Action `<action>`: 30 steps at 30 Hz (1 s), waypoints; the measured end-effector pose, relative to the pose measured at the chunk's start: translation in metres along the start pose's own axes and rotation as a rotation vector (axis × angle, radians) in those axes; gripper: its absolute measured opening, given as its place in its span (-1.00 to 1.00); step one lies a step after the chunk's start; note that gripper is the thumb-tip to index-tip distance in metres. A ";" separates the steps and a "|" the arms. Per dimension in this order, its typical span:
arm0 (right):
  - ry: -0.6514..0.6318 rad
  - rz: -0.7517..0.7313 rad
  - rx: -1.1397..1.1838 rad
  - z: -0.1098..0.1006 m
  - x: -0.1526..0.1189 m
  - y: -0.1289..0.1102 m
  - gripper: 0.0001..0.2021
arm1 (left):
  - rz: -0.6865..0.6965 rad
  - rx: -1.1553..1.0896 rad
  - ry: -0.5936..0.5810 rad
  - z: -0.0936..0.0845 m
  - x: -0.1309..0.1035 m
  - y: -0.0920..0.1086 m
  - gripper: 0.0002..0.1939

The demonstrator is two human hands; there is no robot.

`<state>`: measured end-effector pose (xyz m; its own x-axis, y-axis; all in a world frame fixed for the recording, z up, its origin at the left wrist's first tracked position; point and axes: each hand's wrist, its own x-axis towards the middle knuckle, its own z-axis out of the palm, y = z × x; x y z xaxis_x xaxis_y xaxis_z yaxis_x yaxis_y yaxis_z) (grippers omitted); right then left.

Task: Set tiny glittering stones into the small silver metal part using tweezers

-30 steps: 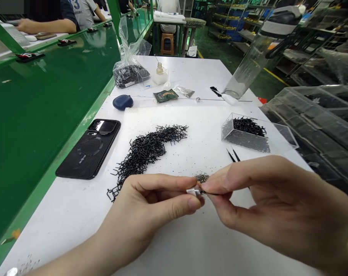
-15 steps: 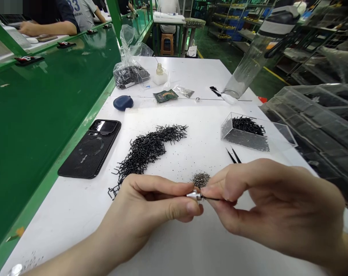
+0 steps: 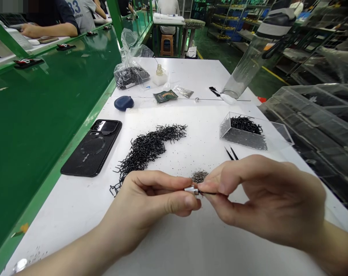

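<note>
Between the thumb and fingers of my left hand [image 3: 155, 201] is a small silver metal fitting [image 3: 191, 190], its narrower end pointing right. My right hand [image 3: 257, 199] pinches a thin black piece [image 3: 206, 193] whose left end meets the fitting; whether it sits inside cannot be made out. Just behind the fingertips lies a small heap of tiny metallic bits [image 3: 200, 176]. A long pile of short bent black pieces [image 3: 147, 147] spreads over the white sheet beyond my left hand. Black tweezers [image 3: 231, 153] lie beyond my right hand, partly covered by it.
A clear box of black pieces [image 3: 228, 132] stands at the right, near a clear bottle [image 3: 243, 78]. A phone [image 3: 90, 153] and a dark blue oval case [image 3: 124, 103] lie left. Farther back are a plastic bag [image 3: 130, 76] and a green packet [image 3: 165, 96]. A green conveyor [image 3: 47, 126] runs alongside.
Both hands have shifted slightly up and left together. My right hand has turned a little, and more of the thin black piece shows beside the fitting.
</note>
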<state>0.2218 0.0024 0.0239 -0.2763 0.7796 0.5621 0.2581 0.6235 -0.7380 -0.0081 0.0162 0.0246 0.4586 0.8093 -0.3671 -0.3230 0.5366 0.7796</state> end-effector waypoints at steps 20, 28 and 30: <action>0.059 -0.012 0.008 0.002 -0.001 0.006 -0.63 | 0.045 -0.053 -0.075 -0.003 0.002 -0.002 -0.76; 0.074 -0.018 0.005 0.003 -0.003 0.007 -0.61 | 0.050 -0.076 -0.094 -0.001 0.005 -0.001 -0.78; 0.075 -0.014 0.009 0.003 -0.003 0.008 -0.61 | 0.051 -0.073 -0.091 -0.001 0.006 -0.001 -0.78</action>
<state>0.2217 0.0046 0.0153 -0.2092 0.7733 0.5986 0.2460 0.6340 -0.7331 -0.0060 0.0207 0.0205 0.5123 0.8125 -0.2781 -0.4053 0.5142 0.7559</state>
